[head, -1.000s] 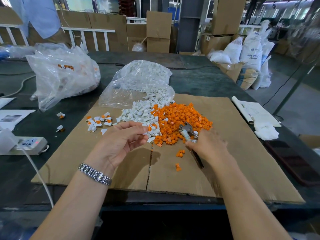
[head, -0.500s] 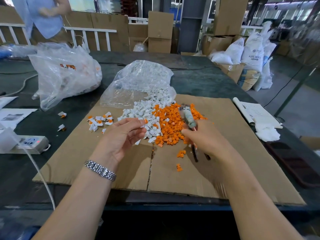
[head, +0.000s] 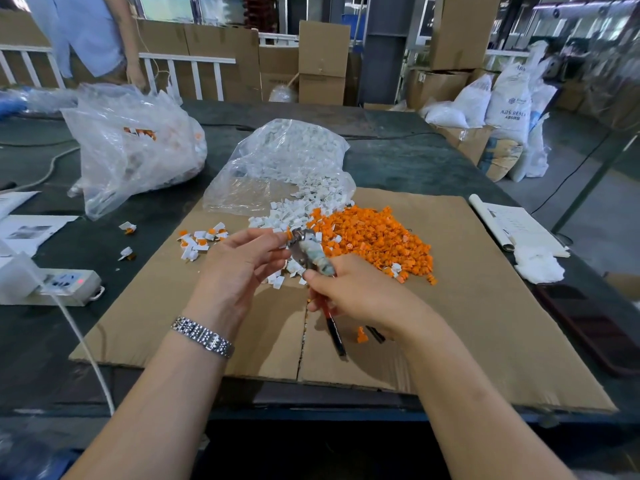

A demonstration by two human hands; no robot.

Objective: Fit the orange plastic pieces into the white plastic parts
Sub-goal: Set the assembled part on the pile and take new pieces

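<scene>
Since a second ago the right hand [head: 360, 292] brought its pliers [head: 311, 254] up to the left hand [head: 242, 268], which pinches a piece at the tool's tip. Right fingers wrap the handles. Orange pieces [head: 377, 240] and white parts [head: 291, 216] sit piled on cardboard [head: 485, 306].

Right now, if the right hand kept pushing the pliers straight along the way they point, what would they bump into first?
Most likely the left hand's fingertips: the right hand aims the pliers up-left, their head right at those fingertips and a small part they seem to pinch. Depth is uncertain.
</scene>
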